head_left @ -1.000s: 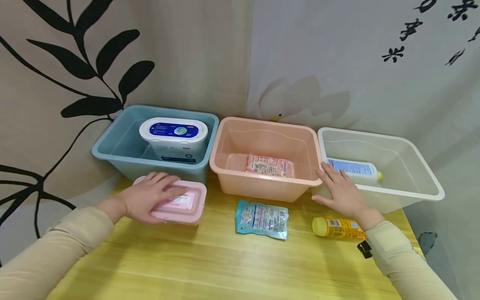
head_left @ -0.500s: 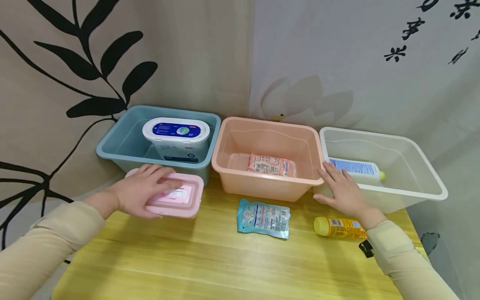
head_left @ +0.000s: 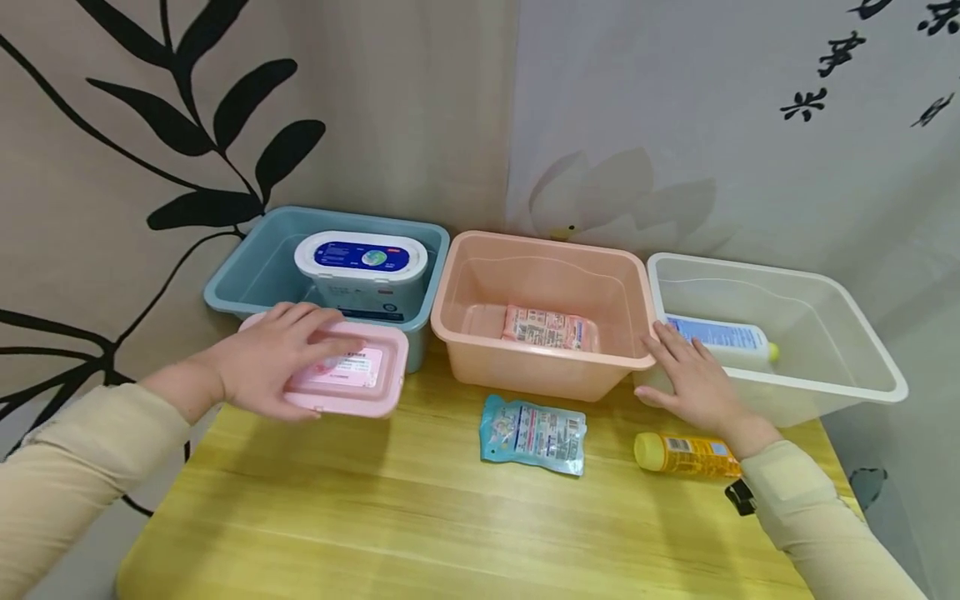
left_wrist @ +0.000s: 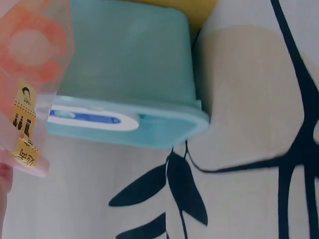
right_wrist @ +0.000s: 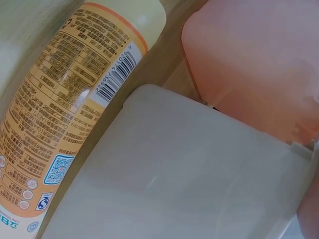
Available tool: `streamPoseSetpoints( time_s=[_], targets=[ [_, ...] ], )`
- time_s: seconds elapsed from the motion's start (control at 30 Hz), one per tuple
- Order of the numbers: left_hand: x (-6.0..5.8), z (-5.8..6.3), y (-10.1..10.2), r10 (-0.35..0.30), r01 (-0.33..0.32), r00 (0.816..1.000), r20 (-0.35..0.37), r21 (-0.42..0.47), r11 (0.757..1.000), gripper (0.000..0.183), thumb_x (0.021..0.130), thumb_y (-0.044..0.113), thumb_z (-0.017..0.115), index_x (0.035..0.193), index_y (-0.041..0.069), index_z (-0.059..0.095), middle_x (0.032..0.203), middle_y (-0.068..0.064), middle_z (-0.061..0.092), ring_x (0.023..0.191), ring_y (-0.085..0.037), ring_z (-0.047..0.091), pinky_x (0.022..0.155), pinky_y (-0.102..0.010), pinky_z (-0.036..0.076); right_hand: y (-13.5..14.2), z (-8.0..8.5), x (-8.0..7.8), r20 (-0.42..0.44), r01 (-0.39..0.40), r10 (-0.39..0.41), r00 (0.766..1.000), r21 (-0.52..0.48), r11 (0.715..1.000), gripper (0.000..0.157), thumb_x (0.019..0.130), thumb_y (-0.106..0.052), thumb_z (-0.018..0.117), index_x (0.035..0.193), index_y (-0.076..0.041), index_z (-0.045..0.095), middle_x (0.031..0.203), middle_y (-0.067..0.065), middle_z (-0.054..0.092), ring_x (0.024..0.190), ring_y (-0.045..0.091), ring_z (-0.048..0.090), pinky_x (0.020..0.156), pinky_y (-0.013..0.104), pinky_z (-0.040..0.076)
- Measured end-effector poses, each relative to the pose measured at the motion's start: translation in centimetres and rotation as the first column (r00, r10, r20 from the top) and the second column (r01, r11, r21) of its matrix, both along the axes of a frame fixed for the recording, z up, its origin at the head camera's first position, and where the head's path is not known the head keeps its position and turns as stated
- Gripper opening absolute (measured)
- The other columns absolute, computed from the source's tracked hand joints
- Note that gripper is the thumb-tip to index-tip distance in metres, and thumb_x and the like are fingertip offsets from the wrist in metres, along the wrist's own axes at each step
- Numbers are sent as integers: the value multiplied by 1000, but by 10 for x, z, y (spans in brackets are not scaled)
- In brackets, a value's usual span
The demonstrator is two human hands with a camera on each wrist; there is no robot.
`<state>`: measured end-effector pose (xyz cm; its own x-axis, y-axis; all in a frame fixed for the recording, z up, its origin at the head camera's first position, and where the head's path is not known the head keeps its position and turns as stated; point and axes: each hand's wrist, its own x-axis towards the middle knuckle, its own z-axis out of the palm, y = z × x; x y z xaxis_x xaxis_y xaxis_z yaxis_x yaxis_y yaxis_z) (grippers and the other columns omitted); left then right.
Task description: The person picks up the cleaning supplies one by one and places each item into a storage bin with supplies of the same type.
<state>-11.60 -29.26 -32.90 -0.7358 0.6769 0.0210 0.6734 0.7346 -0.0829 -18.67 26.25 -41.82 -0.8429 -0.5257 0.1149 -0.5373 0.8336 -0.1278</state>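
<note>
My left hand (head_left: pixel 262 358) grips a pink lidded plastic box (head_left: pixel 375 367) from above, thumb on its near side and fingers over the lid. The box hangs over the table, in front of the blue bin (head_left: pixel 225 302) and overlapping its front wall in the head view. In the left wrist view, the box's side (left_wrist: pixel 35 30) shows a yellow sticker and a fingertip below. My right hand (head_left: pixel 697 387) rests with extended fingers at the front left corner of the white bin (head_left: pixel 795 400), near the peach bin's corner. Those fingertips barely show in the right wrist view.
Inside the blue bin stands a white-lidded tub (head_left: pixel 367 287). The peach bin (head_left: pixel 517 367) holds a pink packet (head_left: pixel 551 327), the white bin a white bottle (head_left: pixel 720 340). On the table (head_left: pixel 450 533) lie a teal pouch (head_left: pixel 534 435) and a yellow bottle (head_left: pixel 686 455).
My left hand has lifted the pink box off the table and moved it slightly left and up toward the blue bin. The right hand keeps its place at the white bin.
</note>
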Motion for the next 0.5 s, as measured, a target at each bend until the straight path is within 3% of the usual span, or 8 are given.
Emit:
streamPoseSetpoints(
  time_s=[0.5],
  targets=[
    [-12, 46, 4, -48, 52, 991, -124, 30, 998, 82, 62, 57, 72, 134, 28, 46, 132, -17, 44, 116, -35, 38, 95, -53, 33, 0, -1, -1, -26, -6, 6, 1000, -6, 1000, 81, 84, -52, 60, 145, -6, 33, 154, 19, 22, 142, 36, 21, 108, 63, 21]
  ],
)
